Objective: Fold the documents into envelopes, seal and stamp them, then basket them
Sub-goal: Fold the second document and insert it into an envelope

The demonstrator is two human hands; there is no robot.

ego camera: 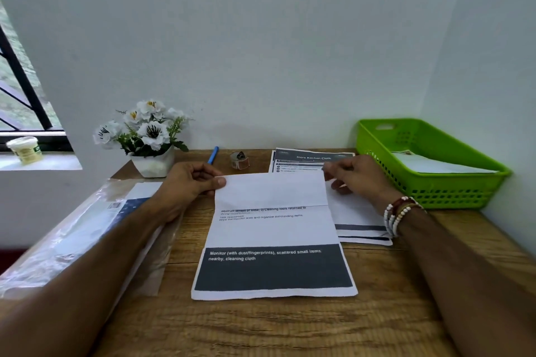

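Note:
A printed document point(272, 240) lies in the middle of the wooden desk point(261, 327), its top third folded down so the blank back faces up. My left hand point(188, 180) pinches the folded flap's left corner. At the flap's right corner my right hand point(356, 174) pinches the paper. More printed sheets point(307, 158) lie behind and to the right of it. A green plastic basket point(435, 188) at the right holds white paper. A roll of stamps or stickers point(240, 160) and a blue pen point(213, 155) lie at the back.
A white pot of artificial flowers point(148, 139) stands at the back left. A clear plastic pack of envelopes or paper point(75, 235) lies along the desk's left edge under my left forearm. Walls close in behind and at the right. A jar point(24, 149) sits on the window sill.

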